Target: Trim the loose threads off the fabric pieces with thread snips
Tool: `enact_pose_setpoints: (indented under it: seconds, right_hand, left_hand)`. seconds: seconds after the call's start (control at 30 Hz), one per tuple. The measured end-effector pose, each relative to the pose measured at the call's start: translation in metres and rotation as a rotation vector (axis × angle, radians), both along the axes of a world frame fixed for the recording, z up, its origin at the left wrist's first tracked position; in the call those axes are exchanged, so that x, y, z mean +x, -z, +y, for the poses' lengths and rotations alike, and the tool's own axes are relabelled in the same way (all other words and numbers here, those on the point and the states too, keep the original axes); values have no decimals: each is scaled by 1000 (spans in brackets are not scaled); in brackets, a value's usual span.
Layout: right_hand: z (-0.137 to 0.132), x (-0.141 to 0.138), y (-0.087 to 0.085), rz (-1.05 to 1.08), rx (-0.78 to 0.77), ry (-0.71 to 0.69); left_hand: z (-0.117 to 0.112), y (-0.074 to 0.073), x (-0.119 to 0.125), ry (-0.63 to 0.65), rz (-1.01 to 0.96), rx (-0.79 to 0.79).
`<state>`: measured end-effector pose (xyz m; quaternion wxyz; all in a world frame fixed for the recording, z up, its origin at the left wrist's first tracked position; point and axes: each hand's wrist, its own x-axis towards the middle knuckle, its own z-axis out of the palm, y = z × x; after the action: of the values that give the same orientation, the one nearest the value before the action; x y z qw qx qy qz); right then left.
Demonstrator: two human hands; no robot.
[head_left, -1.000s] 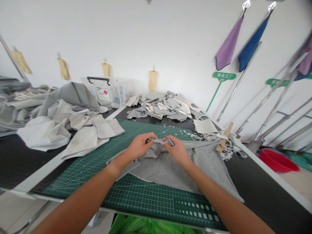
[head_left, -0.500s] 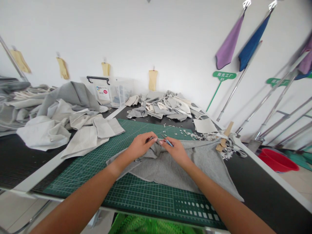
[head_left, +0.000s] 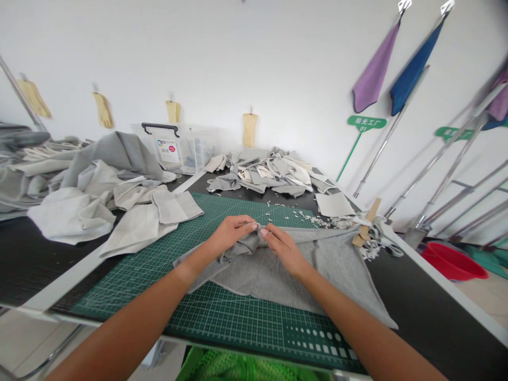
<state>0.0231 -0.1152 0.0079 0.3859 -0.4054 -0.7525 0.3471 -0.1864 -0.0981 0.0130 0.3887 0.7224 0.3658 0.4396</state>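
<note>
Grey cloth (head_left: 286, 278), one: laid across the green cutting mat (head_left: 238, 320) on the counter (head_left: 420, 307), its far edge bunched up. My left fingers (head_left: 243, 220), my right fingers (head_left: 273, 230): pinching that edge, almost meeting. Pale clippings (head_left: 319, 221), scattered far right: some trimming looks done; this piece, seemingly unfinished. Left heap (head_left: 127, 156), far heap (head_left: 273, 172): loose cloths; which are finished, I cannot tell.

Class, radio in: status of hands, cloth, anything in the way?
Left hand and right hand close together, pinching far edge of grey cloth. Cloth bunched by left hand, spread over green cutting mat. White scraps scattered beyond, none between hands.
</note>
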Motion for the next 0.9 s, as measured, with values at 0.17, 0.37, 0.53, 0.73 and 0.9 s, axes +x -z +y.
enact_pose_setpoints:
  seconds: [0.17, 0.37, 0.53, 0.73, 0.9]
  right_hand:
    - [-3, -1, 0, 2, -23, 37]
    - [-9, -1, -5, -15, 42, 31]
    - [-9, -1, -6, -47, 88, 59]
    - [-8, -2, -3, -100, 87, 49]
    - [-10, -2, -3, -128, 99, 26]
  left_hand:
    - [0, -2, 0, -7, -26, -53]
    - [4, 4, -1, -65, 6, -87]
    - [4, 6, -1, -40, 5, -80]
    - [6, 7, 1, -20, -43, -86]
    - [10, 12, -2, -107, 28, -84]
